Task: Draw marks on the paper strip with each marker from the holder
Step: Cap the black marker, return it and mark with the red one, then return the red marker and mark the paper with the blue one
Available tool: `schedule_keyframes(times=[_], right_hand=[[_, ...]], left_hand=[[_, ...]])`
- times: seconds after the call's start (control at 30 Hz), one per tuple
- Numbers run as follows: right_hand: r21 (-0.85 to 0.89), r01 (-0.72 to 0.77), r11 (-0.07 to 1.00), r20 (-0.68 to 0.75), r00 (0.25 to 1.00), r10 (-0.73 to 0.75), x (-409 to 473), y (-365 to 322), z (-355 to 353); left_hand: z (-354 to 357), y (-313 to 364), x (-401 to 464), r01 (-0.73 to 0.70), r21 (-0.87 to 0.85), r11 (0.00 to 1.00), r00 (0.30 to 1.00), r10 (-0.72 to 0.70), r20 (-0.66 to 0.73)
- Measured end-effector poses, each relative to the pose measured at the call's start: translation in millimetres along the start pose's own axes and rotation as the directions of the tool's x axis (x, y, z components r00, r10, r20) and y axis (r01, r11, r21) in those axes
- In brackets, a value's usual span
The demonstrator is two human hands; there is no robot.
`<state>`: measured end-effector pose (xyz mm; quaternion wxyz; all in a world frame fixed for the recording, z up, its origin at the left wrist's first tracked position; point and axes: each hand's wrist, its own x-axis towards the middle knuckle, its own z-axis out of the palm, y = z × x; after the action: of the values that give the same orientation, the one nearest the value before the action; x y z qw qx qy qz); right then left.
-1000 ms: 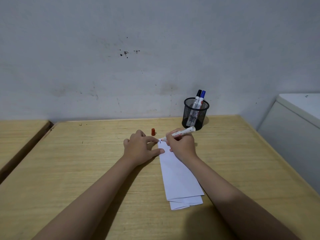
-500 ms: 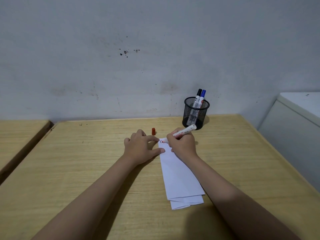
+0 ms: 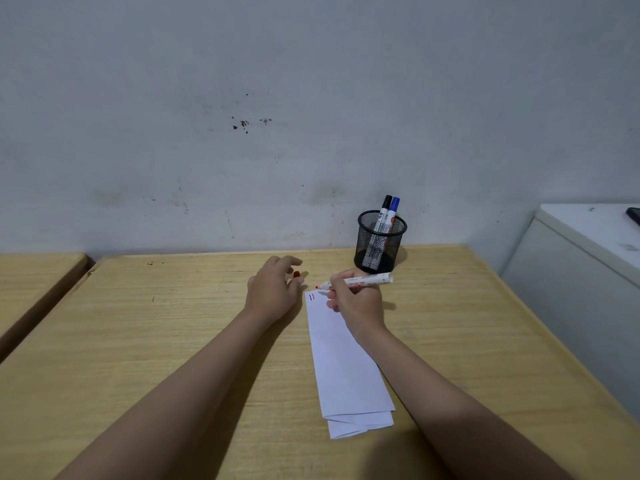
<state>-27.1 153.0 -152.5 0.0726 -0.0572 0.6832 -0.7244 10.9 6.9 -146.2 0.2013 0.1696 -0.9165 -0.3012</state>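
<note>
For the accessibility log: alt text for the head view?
The right hand holds an uncapped red marker above a paper strip bearing small marks, while the left hand reaches for the red cap.

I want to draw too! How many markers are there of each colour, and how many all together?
Red marker, uncapped, in the right hand: 1
Black-capped marker in the holder: 1
Blue-capped marker in the holder: 1
Total: 3 markers. The little red cap lies on the table by the left hand.
</note>
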Motion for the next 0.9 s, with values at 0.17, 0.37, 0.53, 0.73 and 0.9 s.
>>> schedule_keyframes(times=[0.17,0.37,0.53,0.73,0.9], right_hand=[[0.099,-0.067,0.993,0.021,0.998,0.065,2.5,-6.0,-1.4],[0.23,-0.158,0.96,0.063,0.987,0.147,6.6,-18.8,-1.7],[0.28,-0.113,0.953,0.071,0.993,0.097,2.1,-38.5,-2.2],[0.289,-0.013,0.957,0.088,0.996,-0.013,-11.5,-55.5,-3.6],[0.275,0.092,0.957,0.153,0.979,-0.138,-20.2,-66.8,-12.5]], left_hand=[[3.3,1.3,9.6,0.05,-0.046,0.998,0.999,-0.05,0.007],[-16.6,13.2,5.1,0.162,-0.495,0.853,0.984,-0.177,0.018],[-29.6,23.1,-1.3,0.225,-0.714,0.663,0.973,-0.187,0.133],[-38.5,39.3,-9.0,0.271,-0.819,0.505,0.962,-0.125,0.241],[-48.1,47.6,-13.7,0.227,-0.844,0.485,0.97,-0.032,0.243]])
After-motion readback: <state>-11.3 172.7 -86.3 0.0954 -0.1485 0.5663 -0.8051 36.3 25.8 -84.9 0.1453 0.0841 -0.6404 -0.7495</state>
